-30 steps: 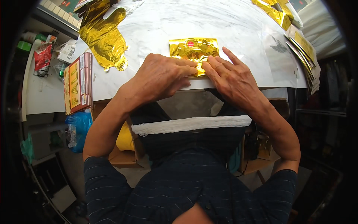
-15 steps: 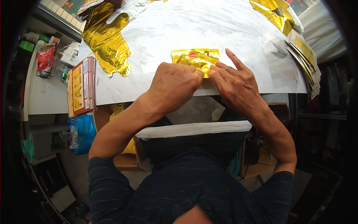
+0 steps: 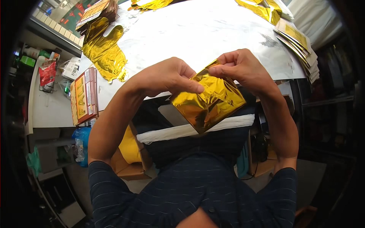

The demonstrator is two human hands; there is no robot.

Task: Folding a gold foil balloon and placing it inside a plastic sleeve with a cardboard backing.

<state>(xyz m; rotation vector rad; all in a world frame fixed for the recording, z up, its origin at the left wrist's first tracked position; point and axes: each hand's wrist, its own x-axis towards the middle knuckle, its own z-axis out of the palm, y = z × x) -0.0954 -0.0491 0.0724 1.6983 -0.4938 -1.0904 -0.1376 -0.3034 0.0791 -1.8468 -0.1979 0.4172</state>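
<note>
A shiny, creased, square gold foil packet (image 3: 213, 102) is held between my two hands, tilted with one corner pointing down toward my lap. It hangs just in front of the table's near edge. My left hand (image 3: 167, 78) grips its upper left edge, thumb on top and fingers hidden behind. At the top corner my right hand (image 3: 243, 70) pinches a raised flap of foil between thumb and curled fingers. A bundle of white string (image 3: 159, 135) lies across my lap under the packet.
On the white table (image 3: 163, 34), a flat gold foil balloon (image 3: 104, 55) lies at left, near stacked printed cards (image 3: 84, 97). More gold foil (image 3: 262, 11) and flat packets (image 3: 296, 43) sit at right. Below are a blue plastic bag (image 3: 81, 142) and a cardboard box (image 3: 133, 167).
Both hands have lifted the foil packet off the table and drawn it toward me, tilting it. My right hand's extended finger has curled into a pinch. The view has shifted slightly.
</note>
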